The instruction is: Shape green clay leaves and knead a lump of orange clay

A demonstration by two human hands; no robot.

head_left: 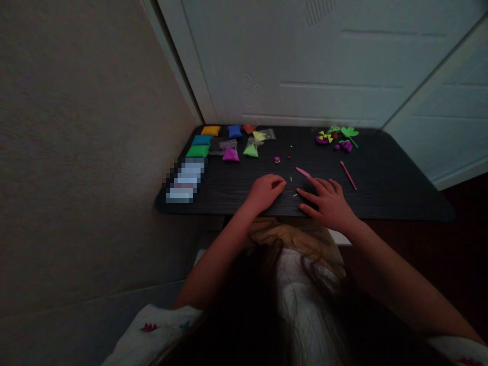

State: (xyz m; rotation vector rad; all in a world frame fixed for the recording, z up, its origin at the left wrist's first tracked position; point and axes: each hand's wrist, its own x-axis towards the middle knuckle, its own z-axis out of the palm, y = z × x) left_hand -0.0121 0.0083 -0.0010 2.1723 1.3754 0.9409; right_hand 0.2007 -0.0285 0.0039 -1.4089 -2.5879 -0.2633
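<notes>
My left hand (267,191) rests on the dark table with its fingers curled in and pressed together; what they hold, if anything, is hidden. To its right, my right hand (328,202) lies with the fingers spread. A pink modelling knife (303,173) lies by the fingertips of that hand, and I cannot tell whether they touch. Between the hands are a thin green strip (291,179) and a second green strip (295,195), close to my right index finger. Just beyond them sit a small purple flower-like clay piece (277,160) and a reddish-brown bit (288,157).
Several clay bags, including a purple bag (231,154) and a light green bag (251,149), lie at the back left. A blurred-out flat object (186,180) is at the left edge. Clay shapes (346,146) stand back right, near a pink stick tool (348,176). A white panel (267,61) rises behind the table.
</notes>
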